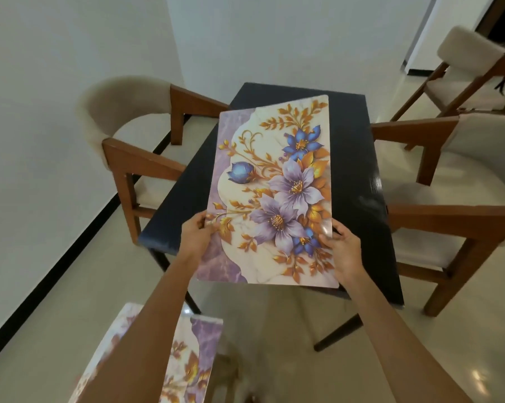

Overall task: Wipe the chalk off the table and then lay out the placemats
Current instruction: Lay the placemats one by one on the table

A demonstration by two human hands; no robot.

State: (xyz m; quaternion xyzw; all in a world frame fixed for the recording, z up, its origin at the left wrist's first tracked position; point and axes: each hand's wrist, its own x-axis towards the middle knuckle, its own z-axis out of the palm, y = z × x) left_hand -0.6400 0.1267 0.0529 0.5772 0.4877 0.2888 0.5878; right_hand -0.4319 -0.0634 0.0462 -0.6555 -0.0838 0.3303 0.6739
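A floral placemat [271, 187] with purple and blue flowers and gold leaves hangs in the air over the dark table [187, 184], long side pointing away from me. My left hand [197, 232] grips its left edge near the close end. My right hand [340, 247] grips its right edge opposite. The mat hides much of the tabletop; the bare parts I see show no chalk. More placemats of the same pattern [187, 365] lie low at the bottom left, partly behind my left forearm.
Three wooden armchairs with beige cushions stand around the table: one on the left [123, 146], one on the right [455, 199], one further back right [475, 74]. A white wall runs along the left, with glossy tiled floor below.
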